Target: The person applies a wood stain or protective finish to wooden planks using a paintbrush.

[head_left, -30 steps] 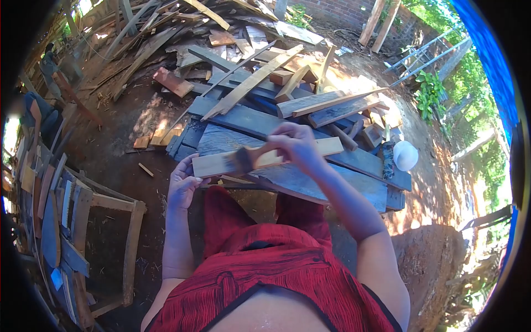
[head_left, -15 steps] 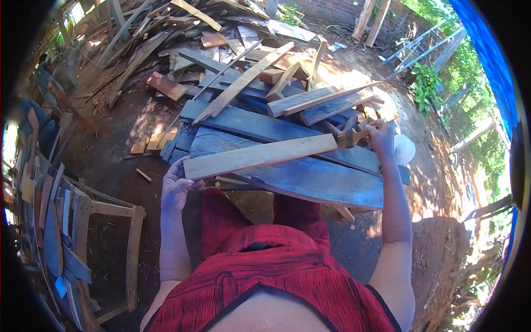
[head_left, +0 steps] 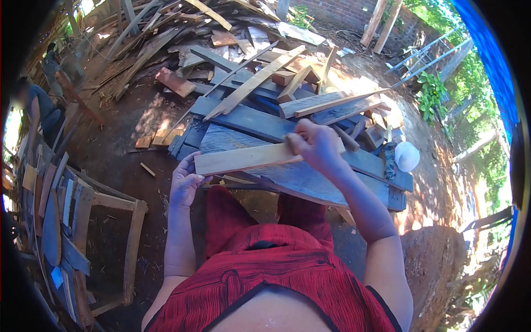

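A pale wooden board (head_left: 243, 159) lies across in front of me, its left end gripped between the thumb and fingers of my left hand (head_left: 187, 180). Over the board's right part, my right hand (head_left: 316, 145) is closed on a paintbrush (head_left: 290, 145). The hand hides most of the brush, and only a bit of it shows against the wood. Under the board is a workbench of weathered planks (head_left: 354, 185).
Wood offcuts (head_left: 332, 108) are heaped on the bench's far side. A white round container (head_left: 407, 157) stands at its right end. Scrap wood (head_left: 149, 66) fills the back left. A wooden frame (head_left: 133, 249) stands at left, and a person (head_left: 41, 110) is beyond it.
My right hand has brought the paintbrush leftward along the board, from its right end toward the middle. My left hand still holds the left end. The view has shifted slightly.
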### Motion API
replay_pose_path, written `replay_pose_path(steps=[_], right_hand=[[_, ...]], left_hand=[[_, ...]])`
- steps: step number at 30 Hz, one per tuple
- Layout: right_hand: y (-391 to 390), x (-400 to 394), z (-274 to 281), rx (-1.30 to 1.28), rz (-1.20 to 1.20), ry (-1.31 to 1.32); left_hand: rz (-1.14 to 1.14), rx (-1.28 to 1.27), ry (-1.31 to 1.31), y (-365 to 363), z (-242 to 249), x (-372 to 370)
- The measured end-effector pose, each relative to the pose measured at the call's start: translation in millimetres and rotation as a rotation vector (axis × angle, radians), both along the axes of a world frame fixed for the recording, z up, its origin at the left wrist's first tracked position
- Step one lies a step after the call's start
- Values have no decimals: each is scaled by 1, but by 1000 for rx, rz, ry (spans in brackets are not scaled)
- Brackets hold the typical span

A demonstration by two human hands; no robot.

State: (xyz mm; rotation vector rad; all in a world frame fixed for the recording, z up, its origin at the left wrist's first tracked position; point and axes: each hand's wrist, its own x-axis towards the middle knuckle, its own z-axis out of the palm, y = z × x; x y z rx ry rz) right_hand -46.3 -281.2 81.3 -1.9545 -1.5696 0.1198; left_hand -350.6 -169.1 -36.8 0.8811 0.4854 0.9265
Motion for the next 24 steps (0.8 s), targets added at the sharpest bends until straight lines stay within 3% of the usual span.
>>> replay_pose_path(steps=[5,8,11,20,24], right_hand=[[34,-70,7,76,246,217],[47,-93,12,26,460,837],[47,-92,8,-2,429,1069],[-11,29,-8,-64,-61,983],[-49,104,-18,-2,-153,859]], left_hand=[[11,9,-2,-2,0,0],[17,18,3,-3,2,0],[29,22,16,-2,3,-2],[3,-1,35,0,-2,-1],[2,4,34,2,-1,1]])
